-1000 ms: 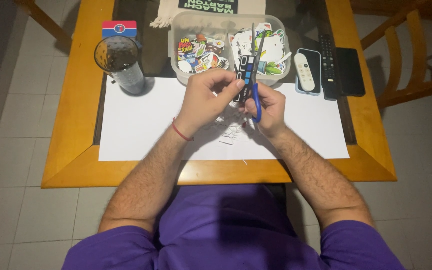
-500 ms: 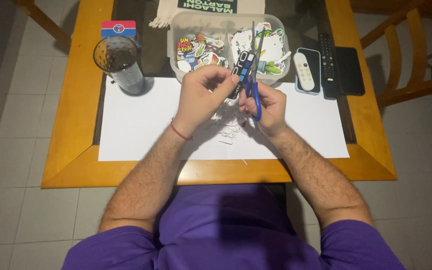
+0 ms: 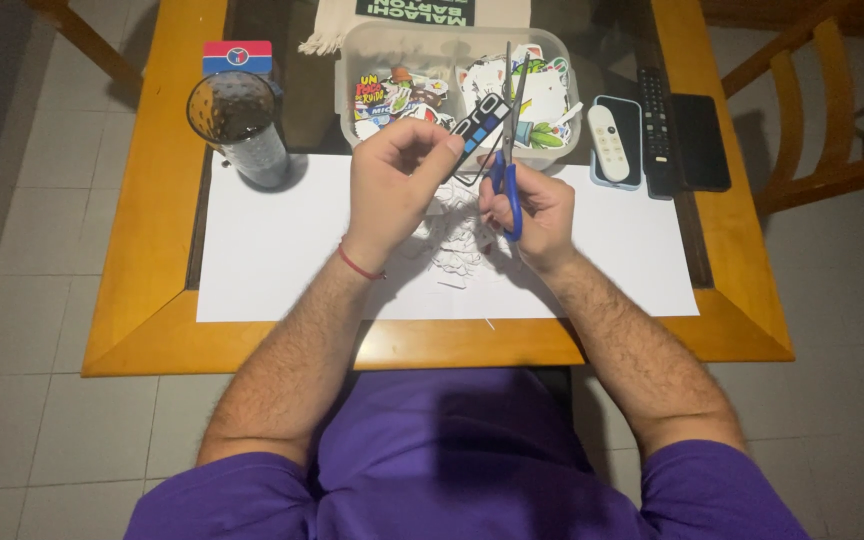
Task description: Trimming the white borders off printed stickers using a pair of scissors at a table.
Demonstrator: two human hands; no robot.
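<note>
On the wooden table [image 3: 142,300] with its dark glass middle lay a large white sheet of paper [image 3: 272,250], and I worked above it. At the far edge of the sheet stood a clear plastic tub [image 3: 352,60] filled with colourful cut-out stickers, and to its left a dark dimpled drinking glass [image 3: 240,125] rested on the sheet's corner. To the right of the tub lay a small white remote [image 3: 609,142], a long black remote [image 3: 656,128] and a dark phone [image 3: 700,140], side by side. A heap of white paper trimmings [image 3: 457,250] sat under my hands. My left hand [image 3: 392,185] was curled, pinching a narrow dark sticker strip [image 3: 477,125] between thumb and fingertips; the strip stuck out to the right of that hand, just in front of the tub. My right hand [image 3: 537,205] gripped the blue-handled scissors [image 3: 508,150], blades pointing away from me, right beside the strip and apparently at its edge.
</note>
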